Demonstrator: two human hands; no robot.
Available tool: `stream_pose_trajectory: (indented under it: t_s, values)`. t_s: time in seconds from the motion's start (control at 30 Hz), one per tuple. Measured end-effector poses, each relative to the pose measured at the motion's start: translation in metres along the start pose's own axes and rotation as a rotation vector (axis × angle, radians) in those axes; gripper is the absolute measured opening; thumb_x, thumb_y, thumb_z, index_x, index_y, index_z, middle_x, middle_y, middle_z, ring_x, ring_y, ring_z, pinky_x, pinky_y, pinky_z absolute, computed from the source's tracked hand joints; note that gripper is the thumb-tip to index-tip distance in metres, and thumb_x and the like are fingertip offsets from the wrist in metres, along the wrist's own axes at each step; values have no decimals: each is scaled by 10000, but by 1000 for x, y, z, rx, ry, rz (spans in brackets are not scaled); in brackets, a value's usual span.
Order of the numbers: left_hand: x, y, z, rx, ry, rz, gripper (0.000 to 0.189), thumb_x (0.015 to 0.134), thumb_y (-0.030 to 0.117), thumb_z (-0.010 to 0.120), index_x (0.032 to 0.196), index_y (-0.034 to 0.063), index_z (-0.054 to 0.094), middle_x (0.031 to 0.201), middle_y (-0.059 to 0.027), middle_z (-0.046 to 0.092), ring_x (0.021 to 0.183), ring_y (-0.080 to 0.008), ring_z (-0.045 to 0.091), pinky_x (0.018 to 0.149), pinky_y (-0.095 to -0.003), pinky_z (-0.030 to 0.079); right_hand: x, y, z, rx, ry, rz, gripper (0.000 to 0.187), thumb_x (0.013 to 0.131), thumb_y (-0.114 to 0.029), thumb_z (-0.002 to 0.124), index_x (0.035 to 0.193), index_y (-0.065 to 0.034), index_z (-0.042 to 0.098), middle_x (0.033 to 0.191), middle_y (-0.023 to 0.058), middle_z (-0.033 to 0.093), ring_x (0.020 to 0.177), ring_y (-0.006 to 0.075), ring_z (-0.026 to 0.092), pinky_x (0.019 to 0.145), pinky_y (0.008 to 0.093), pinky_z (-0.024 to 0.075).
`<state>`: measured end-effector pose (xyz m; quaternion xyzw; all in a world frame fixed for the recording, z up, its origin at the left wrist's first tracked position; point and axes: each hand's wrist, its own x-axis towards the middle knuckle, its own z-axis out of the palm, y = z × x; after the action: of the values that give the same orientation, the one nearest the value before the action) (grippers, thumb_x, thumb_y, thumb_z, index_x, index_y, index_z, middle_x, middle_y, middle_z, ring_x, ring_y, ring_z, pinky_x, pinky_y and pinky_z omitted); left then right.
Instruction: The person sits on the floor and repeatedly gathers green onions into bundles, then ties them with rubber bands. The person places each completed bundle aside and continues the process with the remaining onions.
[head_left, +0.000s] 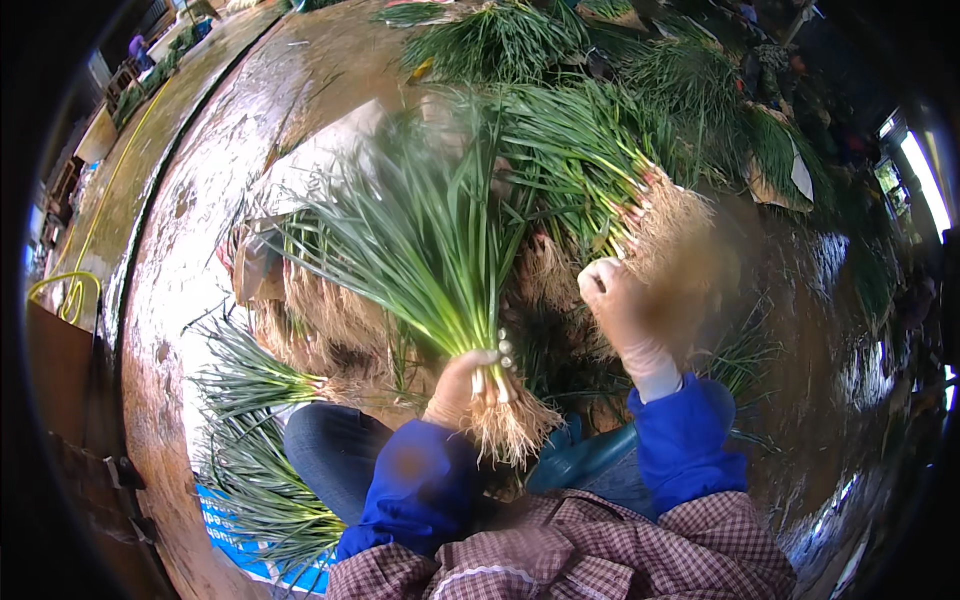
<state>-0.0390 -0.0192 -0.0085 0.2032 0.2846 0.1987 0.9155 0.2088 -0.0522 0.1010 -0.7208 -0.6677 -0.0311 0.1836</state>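
My left hand (451, 386), in a thin pale glove, grips a fanned bunch of green garlic (442, 277) just above its roots. The leaves point up and away from me, while the pale roots (514, 427) hang below the fist. White stem ends show beside my thumb. My right hand (619, 300), also gloved, is curled into a fist with nothing visible in it. It lies right by the roots of a big green garlic pile (600, 172); whether it touches them I cannot tell. A brown blur covers part of this hand.
Rooted bunches (330, 307) lie beyond my left knee, partly under a pale sheet (322, 165). Smaller bunches (262, 367) rest at my left, some on a blue printed sack (225, 525). More heaps (495, 41) stand farther off on the wet floor (202, 150). A yellow hose (124, 169) runs along the left.
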Motion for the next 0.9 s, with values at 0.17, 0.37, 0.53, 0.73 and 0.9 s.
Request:
stream_pose_trajectory:
  t_s: [0.17,0.37,0.53,0.73,0.9]
  values:
    - [9,-17,-16,34,84,68,211,817,138,599,971,-7,588,786,-111,626,608,-291,664,586,-403,598,19,40,29,-184,360,234,372,921,-218,595,1239,-31,548,1277,154,548,1159,256,525,997,380,437]
    - [8,-10,-3,-116,-40,50,235,826,204,602,975,24,574,826,-105,619,650,-320,675,598,-419,603,63,108,51,-449,-4,221,237,986,-312,493,1006,-123,636,654,9,578,531,168,564,426,346,446]
    - [4,-7,16,-266,-170,178,527,820,99,547,1303,-63,410,1324,-230,531,1165,-334,585,956,-434,528,-47,5,41,-309,103,-193,141,895,-280,608,900,-139,600,646,13,537,558,166,572,472,305,469]
    - [5,-13,17,-197,-76,84,512,815,271,569,1132,-131,564,908,-314,664,705,-338,703,550,-311,590,-110,-17,51,-158,-389,112,177,886,-274,594,817,-115,559,678,72,616,637,236,653,532,347,514]
    - [7,-20,10,-175,-116,130,489,792,281,605,1014,-154,582,815,-287,665,703,-369,701,646,-390,613,-79,14,64,1214,-332,840,500,945,-529,521,1027,-43,606,761,-4,584,615,77,539,511,203,479]
